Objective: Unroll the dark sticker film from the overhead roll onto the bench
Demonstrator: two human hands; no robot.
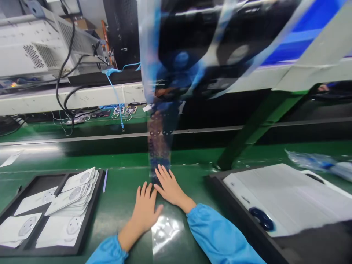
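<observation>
Hands, two: both lying palm-down with fingers spread, grasping nothing visible. The left hand (145, 211) is resting low over the worktop (115, 205); the right hand (170, 185) is reaching slightly farther out, its fingertips overlapping the lower end of the film strip.

Film strip (161, 146), transparent, dark-patterned, one: rising just beyond the fingertips, its upper part looking broad and blurred. Glossy clear film (166, 234): lying between the forearms; whether it is joining the strip, I cannot tell.

Left of the hands: black compartment tray (95, 200), holding white cards with round grey parts (70, 205); lilac stick (105, 180), lying just beside it.

Right of the hands: black tray (239, 216), carrying white sheets (286, 194) and a dark oval lens piece (260, 218).

Step, judged: the hands are probably steadying or smoothing film. Next move, judged: calling for flat fingers, light even pressure and a straight strip.
</observation>
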